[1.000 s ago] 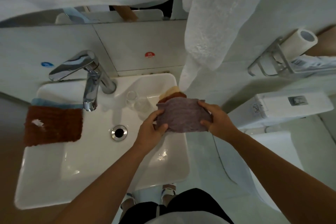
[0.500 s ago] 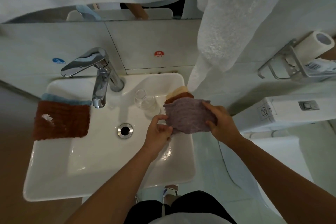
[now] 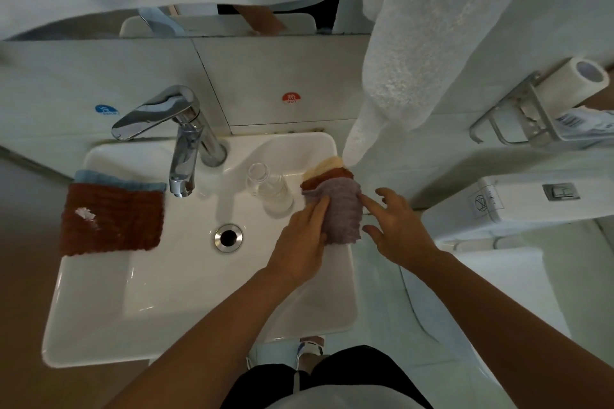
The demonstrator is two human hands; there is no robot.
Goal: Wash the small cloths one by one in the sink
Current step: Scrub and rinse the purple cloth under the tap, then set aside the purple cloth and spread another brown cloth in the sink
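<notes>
I see a ribbed purple cloth (image 3: pixel 342 212) on the glossy sink (image 3: pixel 139 319) rim — left hand (image 3: pixel 300 247) grips it, right hand (image 3: pixel 397 226) spread just beside.

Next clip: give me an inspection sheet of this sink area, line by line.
Surface: white sink, drain open, tap not running.
Job's things: purple cloth atop stack on right rim; brown cloth over blue cloth on left rim.
Clutter: glass lying by the stack.
Hands: left hand grips purple cloth; right hand open beside it.
Cables: nothing seen.
Surroundings: white towel, paper roll, toilet tank.
</notes>
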